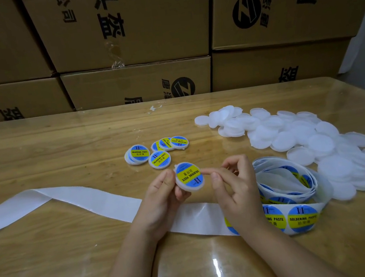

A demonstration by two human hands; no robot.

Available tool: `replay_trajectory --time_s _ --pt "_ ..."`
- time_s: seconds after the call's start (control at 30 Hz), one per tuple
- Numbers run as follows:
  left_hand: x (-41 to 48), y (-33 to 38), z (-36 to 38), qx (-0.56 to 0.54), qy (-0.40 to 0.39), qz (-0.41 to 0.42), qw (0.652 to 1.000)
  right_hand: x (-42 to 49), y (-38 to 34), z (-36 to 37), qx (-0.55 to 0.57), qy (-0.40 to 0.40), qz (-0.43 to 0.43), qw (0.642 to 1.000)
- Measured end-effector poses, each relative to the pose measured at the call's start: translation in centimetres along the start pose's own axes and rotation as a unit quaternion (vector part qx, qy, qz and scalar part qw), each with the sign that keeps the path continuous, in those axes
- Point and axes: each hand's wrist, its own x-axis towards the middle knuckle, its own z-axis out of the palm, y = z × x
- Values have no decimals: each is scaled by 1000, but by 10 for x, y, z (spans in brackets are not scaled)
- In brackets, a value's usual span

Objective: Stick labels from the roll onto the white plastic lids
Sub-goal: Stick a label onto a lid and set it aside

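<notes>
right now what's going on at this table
A person's left hand holds a lid that already carries a blue and yellow label, and the right hand touches its edge with a fingertip. Several labelled lids lie just beyond, with the plain lids piled on the right beside the label roll.

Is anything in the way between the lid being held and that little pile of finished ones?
Nothing visible. The left hand holds the labelled lid just short of the finished lids; only bare table lies between them.
</notes>
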Motion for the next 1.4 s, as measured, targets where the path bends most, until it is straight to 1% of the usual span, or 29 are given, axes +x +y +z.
replay_trajectory --time_s 0.2,0.4,0.53,0.7,0.83,0.97,1.07,1.13,1.27,1.4 --pt "-5 3 5 38 -64 -37 997 -1 -4 1 4 -22 -16 1000" --pt "-5 0 5 53 -67 -59 995 -4 -9 0 18 -50 -53 997" --pt "-4 0 6 56 -65 -50 995 -4 -8 1 8 -36 -53 998" --pt "-2 3 5 -2 -21 -17 1000 0 -1 0 -6 2 -23 1000" --pt "1 6 2 -40 35 11 999 -2 -2 2 0 -6 -25 1000" --pt "5 3 1 -68 61 8 996 -5 -8 2 11 -17 -48 999" --pt "4 0 3 -38 45 12 998 -5 -13 2 17 -29 -67 997" --pt "3 -2 4 2 28 2 1000 -5 -13 2 15 -32 -67 997" --pt "0 -4 5 67 -29 -24 997 -4 -12 1 7 -29 -46 999" --pt "-2 -5 5 79 -45 -33 995 -1 -7 0 -14 -9 -20 1000"
